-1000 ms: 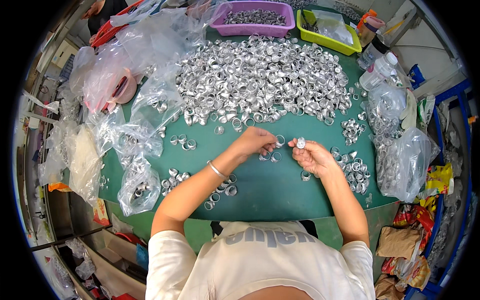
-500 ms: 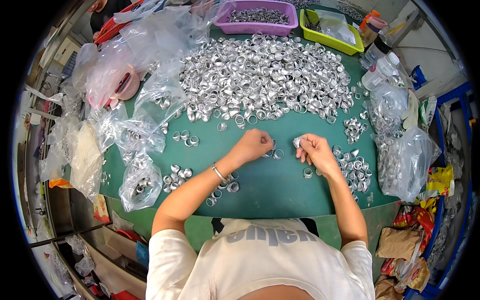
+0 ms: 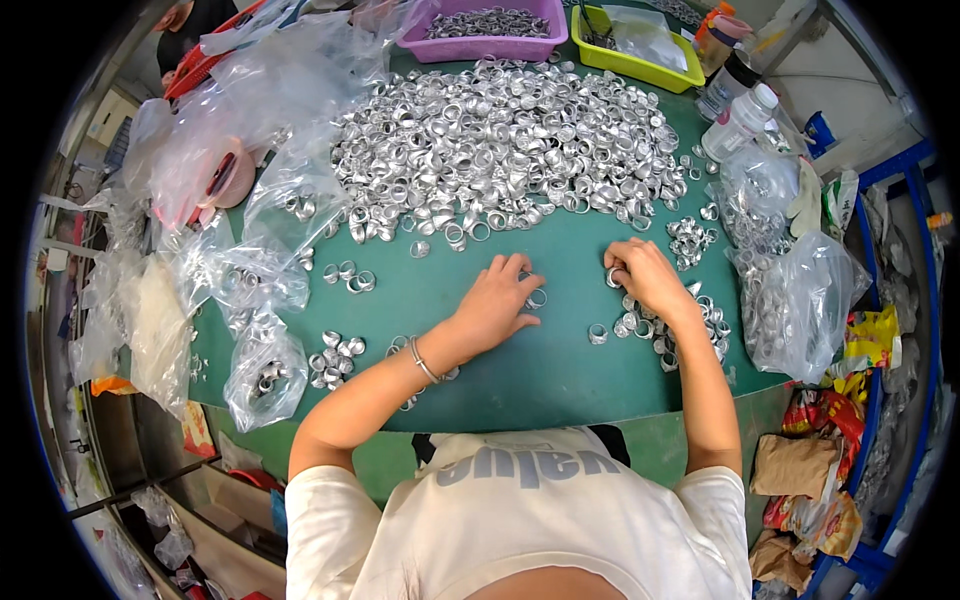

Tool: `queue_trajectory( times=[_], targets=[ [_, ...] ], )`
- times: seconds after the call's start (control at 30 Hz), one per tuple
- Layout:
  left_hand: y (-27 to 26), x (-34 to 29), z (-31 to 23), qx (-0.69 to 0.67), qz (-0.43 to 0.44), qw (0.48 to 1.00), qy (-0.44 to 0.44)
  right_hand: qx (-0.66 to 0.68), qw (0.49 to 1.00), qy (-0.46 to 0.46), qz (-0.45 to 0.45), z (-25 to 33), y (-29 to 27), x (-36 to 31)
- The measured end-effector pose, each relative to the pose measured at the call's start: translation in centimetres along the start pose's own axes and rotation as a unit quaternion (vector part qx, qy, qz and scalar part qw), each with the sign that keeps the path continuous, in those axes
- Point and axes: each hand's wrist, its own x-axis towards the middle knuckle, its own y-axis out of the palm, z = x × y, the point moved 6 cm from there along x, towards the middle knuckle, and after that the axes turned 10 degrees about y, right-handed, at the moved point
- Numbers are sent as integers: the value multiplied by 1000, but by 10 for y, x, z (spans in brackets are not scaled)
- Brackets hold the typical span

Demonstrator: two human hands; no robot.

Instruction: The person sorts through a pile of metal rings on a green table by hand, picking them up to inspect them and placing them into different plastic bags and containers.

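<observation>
Both hands have dropped lower on the green table (image 3: 560, 370) since the earlier frames, the left hand (image 3: 497, 305) now lying flat, palm down, fingers spread and gripping nothing, its fingertips touching a small silver ring (image 3: 537, 297) that lies flat with its opening facing up. The right hand (image 3: 645, 277) has shifted out toward the table's right side and is curled, fingers pinched on a silver ring (image 3: 613, 277) at its fingertips; that ring's tilt cannot be made out. A loose cluster of rings (image 3: 665, 330) lies under and just beside the right wrist, running toward the table's near edge. Between the two hands the green surface is bare, as is the strip along the near edge in front of the person. Beyond the hands a broad heap of silver rings (image 3: 500, 150) spreads across the table's far half, its long axis running left to right. Clear plastic bags (image 3: 262, 375) holding rings crowd the left edge, another bag (image 3: 800, 300) the right. A purple tray (image 3: 487, 40) and a yellow-green tray (image 3: 640, 60) sit at the far edge.
</observation>
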Motion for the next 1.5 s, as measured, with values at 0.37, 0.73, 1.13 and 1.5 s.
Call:
queue_trajectory(
  times=[0.37, 0.73, 1.13, 1.5],
  targets=[
    [7, -8, -2, -30, -3, 999, -25, 33, 992, -42, 110, 7, -1, 11],
    [-2, -26, -3, -30, -4, 997, -72, -85, 960, -132, -232, 79, 50, 60],
    [-16, -40, 9, -77, -18, 986, -144, 132, 989, -42, 44, 63, 48, 13],
    [1, -35, 0, -7, -32, 993, -112, -6, 986, -168, -20, 110, 49, -25]
  ],
)
